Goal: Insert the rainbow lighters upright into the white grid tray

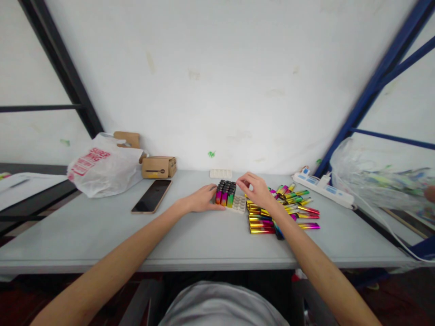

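A white slotted tray point(239, 204) lies mid-table with several rainbow-coloured lighters point(225, 193) standing upright in its left part. My left hand point(203, 199) rests flat against the tray's left side, fingers together on the table. My right hand point(254, 189) hovers just right of the standing lighters, fingers curled in a pinch; what it holds, if anything, is too small to make out. A loose pile of shiny lighters point(280, 209) lies on the table under and to the right of that hand.
A second white tray point(220, 173) sits by the wall. A phone point(152, 196), a cardboard box point(158, 167) and a white plastic bag point(103, 166) lie to the left. A power strip point(322, 189) and a clear bag point(380, 174) are at right.
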### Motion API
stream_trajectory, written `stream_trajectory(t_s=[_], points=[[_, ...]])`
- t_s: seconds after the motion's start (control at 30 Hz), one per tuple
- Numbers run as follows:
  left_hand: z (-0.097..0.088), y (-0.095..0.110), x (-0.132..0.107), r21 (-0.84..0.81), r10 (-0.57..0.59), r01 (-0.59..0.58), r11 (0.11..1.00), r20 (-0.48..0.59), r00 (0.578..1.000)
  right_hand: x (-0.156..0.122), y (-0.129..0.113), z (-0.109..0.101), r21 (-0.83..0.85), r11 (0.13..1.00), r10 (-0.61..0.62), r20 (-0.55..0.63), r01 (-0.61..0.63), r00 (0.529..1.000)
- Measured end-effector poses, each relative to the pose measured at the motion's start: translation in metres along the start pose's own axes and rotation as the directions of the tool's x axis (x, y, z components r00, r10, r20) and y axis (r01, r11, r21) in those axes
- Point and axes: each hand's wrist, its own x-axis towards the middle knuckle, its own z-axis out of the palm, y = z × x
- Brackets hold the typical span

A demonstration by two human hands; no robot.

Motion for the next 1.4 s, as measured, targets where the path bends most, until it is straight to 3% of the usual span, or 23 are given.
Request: stream_trajectory(t_s=[0.1,0.17,0.33,0.4,0.67,1.1,1.27,1.4], points=[[-0.001,0.0,0.001,-0.004,-0.009,0.009,1.0,0.034,0.999,0.0,0.026,-0.017,-0.222,0.962,0.159,-0.021,-0.159,0.987],[0.0,-0.002,0.001,-0.001,-0.011,0.011,1.0,0.039,0.999,-0.005,0.045,-0.031,-0.386,0.877,0.311,0.004,-0.285,0.95],[0.001,-0.003,0.001,0.006,-0.025,0.025,1.0,0.034,0.999,-0.022,0.078,-0.057,-0.638,0.576,0.671,0.011,-0.511,0.742],[0.0,-0.002,0.001,0.01,-0.023,0.022,1.0,0.044,0.999,-0.024,0.081,-0.062,-0.656,0.527,0.727,0.02,-0.54,0.687],[-0.001,-0.002,0.0,0.015,-0.036,0.035,0.999,0.049,0.998,-0.023,0.065,-0.057,-0.656,0.482,0.811,0.082,-0.581,0.58],[-0.001,-0.001,0.0,0.023,-0.04,0.039,0.999,0.048,0.998,-0.015,0.052,-0.043,-0.629,0.518,0.807,0.135,-0.579,0.575],[-0.002,0.002,0.0,0.034,-0.05,0.048,0.998,0.058,0.997,-0.013,0.056,-0.04,-0.602,0.541,0.782,0.104,-0.587,0.614],[-0.003,0.003,0.0,0.053,-0.048,0.045,0.998,0.06,0.997,-0.011,0.06,-0.042,-0.615,0.552,0.776,0.132,-0.563,0.617]])
